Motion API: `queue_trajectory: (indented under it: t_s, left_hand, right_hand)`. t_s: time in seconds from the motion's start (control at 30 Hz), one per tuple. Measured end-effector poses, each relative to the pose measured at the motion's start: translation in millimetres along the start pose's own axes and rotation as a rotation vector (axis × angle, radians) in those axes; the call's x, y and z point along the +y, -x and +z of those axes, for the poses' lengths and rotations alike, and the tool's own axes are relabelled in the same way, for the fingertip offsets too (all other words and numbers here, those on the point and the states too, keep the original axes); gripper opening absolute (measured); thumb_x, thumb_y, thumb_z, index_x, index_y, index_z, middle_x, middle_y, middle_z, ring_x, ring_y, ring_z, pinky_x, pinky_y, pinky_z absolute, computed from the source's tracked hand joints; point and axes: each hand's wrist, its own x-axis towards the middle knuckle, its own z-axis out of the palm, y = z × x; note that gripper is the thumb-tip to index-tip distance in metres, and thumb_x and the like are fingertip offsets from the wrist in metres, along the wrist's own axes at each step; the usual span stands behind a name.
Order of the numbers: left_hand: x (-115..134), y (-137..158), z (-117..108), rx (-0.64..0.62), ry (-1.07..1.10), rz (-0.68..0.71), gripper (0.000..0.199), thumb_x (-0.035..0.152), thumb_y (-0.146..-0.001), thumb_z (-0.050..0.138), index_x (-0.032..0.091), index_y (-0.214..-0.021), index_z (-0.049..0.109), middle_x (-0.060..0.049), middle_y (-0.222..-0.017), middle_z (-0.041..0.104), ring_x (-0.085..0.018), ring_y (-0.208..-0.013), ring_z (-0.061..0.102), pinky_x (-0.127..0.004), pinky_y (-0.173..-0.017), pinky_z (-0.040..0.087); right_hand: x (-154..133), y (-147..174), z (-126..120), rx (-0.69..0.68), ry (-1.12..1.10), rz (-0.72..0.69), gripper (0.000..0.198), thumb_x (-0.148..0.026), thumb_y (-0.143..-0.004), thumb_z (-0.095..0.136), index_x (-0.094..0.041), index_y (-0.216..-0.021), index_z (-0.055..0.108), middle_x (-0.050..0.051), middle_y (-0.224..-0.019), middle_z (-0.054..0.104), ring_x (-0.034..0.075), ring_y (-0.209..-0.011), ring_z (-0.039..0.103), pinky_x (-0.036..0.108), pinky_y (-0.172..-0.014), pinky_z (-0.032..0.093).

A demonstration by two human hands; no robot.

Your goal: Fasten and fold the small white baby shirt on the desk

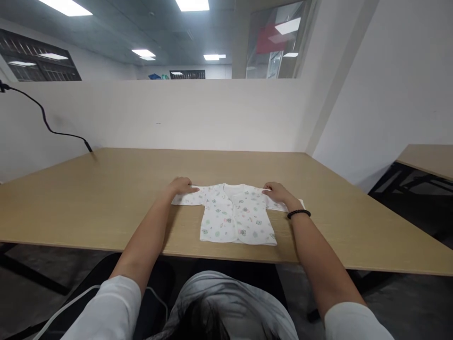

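Note:
A small white baby shirt (pixel 237 217) with a print of little animals and green shapes lies spread flat, front side up. Its neckline points away from me and its hem lies close to the table's near edge. My left hand (pixel 181 185) pinches the upper edge of the sleeve on the left, thumb over the cloth. On the other side, my right hand (pixel 279 192) has its fingers curled at the top of the right sleeve, closed on the fabric. The right hand and wrist cover part of that sleeve.
The shirt rests on a wide light-wood table (pixel 116 198). A white partition (pixel 198 113) rises behind it. At the far left corner a black flexible stalk (pixel 47 123) stands on the table. A second table (pixel 428 158) is at the right.

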Motion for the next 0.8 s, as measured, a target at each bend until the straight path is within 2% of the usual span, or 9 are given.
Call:
queue_trajectory:
  t_s: [0.07,0.13,0.23,0.3,0.37,0.47,0.6,0.7,0.8]
  left_hand:
    - [6,0,0,0.096,-0.067,-0.012,0.046,0.058,-0.076,0.064,0.012,-0.077,0.067,-0.020,-0.093,0.066,-0.041,-0.110,0.053,-0.050,-0.099,0.034]
    - [19,1,3,0.187,-0.096,0.035,0.044,0.051,-0.085,0.057,0.010,-0.097,0.067,-0.025,-0.118,0.059,-0.043,-0.125,0.041,-0.056,-0.105,0.025]
    - [50,1,14,0.224,-0.072,0.243,0.042,0.042,-0.096,0.045,0.014,-0.123,0.059,-0.019,-0.138,0.048,-0.034,-0.132,0.036,-0.049,-0.110,0.023]
    - [72,-1,26,0.168,-0.036,0.436,0.038,0.038,-0.099,0.043,0.020,-0.130,0.057,-0.011,-0.138,0.051,-0.025,-0.130,0.041,-0.038,-0.111,0.028]
    - [89,-2,37,0.106,-0.002,0.588,0.035,0.034,-0.100,0.042,0.024,-0.129,0.058,-0.007,-0.131,0.057,-0.021,-0.123,0.048,-0.031,-0.107,0.033]
    - [97,-3,47,0.057,0.038,0.706,0.030,0.031,-0.098,0.044,0.021,-0.118,0.065,-0.008,-0.111,0.065,-0.021,-0.108,0.057,-0.030,-0.097,0.040]
    - [89,-2,48,0.072,0.088,0.734,0.022,0.028,-0.093,0.051,0.017,-0.101,0.068,-0.010,-0.100,0.065,-0.023,-0.099,0.059,-0.030,-0.090,0.043]
    - [88,0,48,0.095,0.134,0.714,0.018,0.021,-0.089,0.053,0.018,-0.100,0.066,-0.008,-0.100,0.065,-0.022,-0.099,0.059,-0.030,-0.090,0.043]
    - [96,2,52,0.153,0.192,0.632,0.022,0.016,-0.087,0.049,0.019,-0.104,0.062,-0.008,-0.107,0.064,-0.022,-0.104,0.057,-0.032,-0.093,0.042]
  right_hand:
    - [-8,-5,6,0.101,0.018,-0.004,0.015,-0.017,-0.086,0.059,-0.012,-0.099,0.064,0.014,-0.107,0.064,0.026,-0.102,0.056,0.037,-0.086,0.043]
    - [-23,-11,12,0.169,0.010,-0.046,0.023,-0.013,-0.088,0.055,-0.012,-0.110,0.063,0.019,-0.120,0.059,0.030,-0.114,0.050,0.041,-0.093,0.040]
    - [-51,-20,25,0.119,-0.054,-0.192,0.026,-0.010,-0.090,0.052,-0.014,-0.113,0.064,0.016,-0.122,0.060,0.025,-0.111,0.053,0.036,-0.095,0.040]
    - [-69,-26,36,0.008,-0.106,-0.294,0.022,-0.010,-0.086,0.059,-0.017,-0.104,0.069,0.010,-0.112,0.065,0.020,-0.098,0.059,0.030,-0.088,0.044]
    - [-81,-30,45,-0.096,-0.140,-0.354,0.019,-0.008,-0.081,0.065,-0.018,-0.095,0.071,0.005,-0.099,0.068,0.017,-0.086,0.061,0.027,-0.080,0.046]
    - [-87,-35,51,-0.201,-0.159,-0.379,0.013,-0.009,-0.079,0.068,-0.015,-0.091,0.069,0.002,-0.084,0.066,0.015,-0.074,0.059,0.027,-0.071,0.047]
    - [-85,-38,50,-0.258,-0.171,-0.363,0.003,-0.016,-0.086,0.067,-0.014,-0.087,0.065,-0.001,-0.075,0.060,0.012,-0.064,0.054,0.025,-0.065,0.046]
    - [-82,-34,50,-0.262,-0.217,-0.365,0.001,-0.014,-0.085,0.064,-0.014,-0.085,0.064,0.000,-0.076,0.060,0.012,-0.065,0.054,0.025,-0.064,0.044]
    - [-77,-27,49,-0.251,-0.301,-0.381,0.009,-0.012,-0.081,0.058,-0.014,-0.087,0.065,0.003,-0.083,0.063,0.014,-0.071,0.055,0.025,-0.066,0.043]
